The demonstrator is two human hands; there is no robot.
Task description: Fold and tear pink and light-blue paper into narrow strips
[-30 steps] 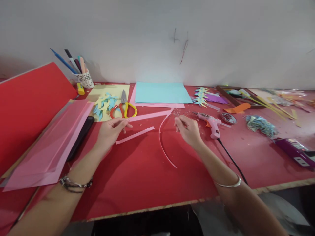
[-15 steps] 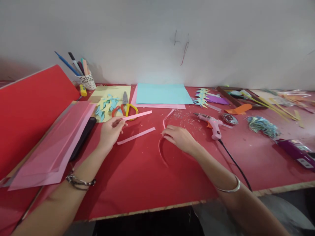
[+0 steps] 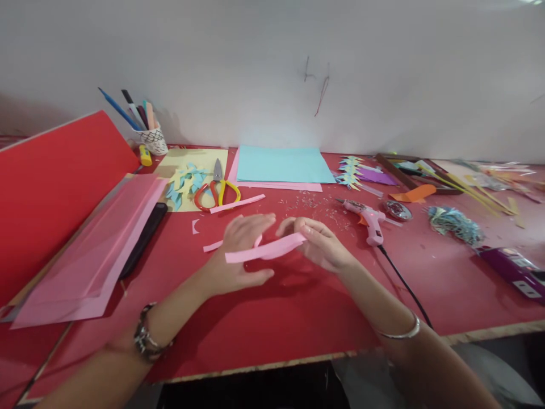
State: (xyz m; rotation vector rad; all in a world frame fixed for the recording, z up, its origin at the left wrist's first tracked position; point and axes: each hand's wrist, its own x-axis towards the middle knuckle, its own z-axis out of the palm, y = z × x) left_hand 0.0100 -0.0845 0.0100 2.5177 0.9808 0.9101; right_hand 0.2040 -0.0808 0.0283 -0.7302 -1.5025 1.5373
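Left hand [image 3: 227, 275], now opened, has released one pink strip [image 3: 238, 203] by the scissors [image 3: 222, 191]. Right hand [image 3: 324, 244] has raised a second strip [image 3: 272, 249].

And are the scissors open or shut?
Shut. The scissors have their gray blades lying together, making just one point.

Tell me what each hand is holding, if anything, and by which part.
The right hand pinches a pink paper strip by one end. The left hand is open, the strip crossing in front of it; whether they touch is unclear.
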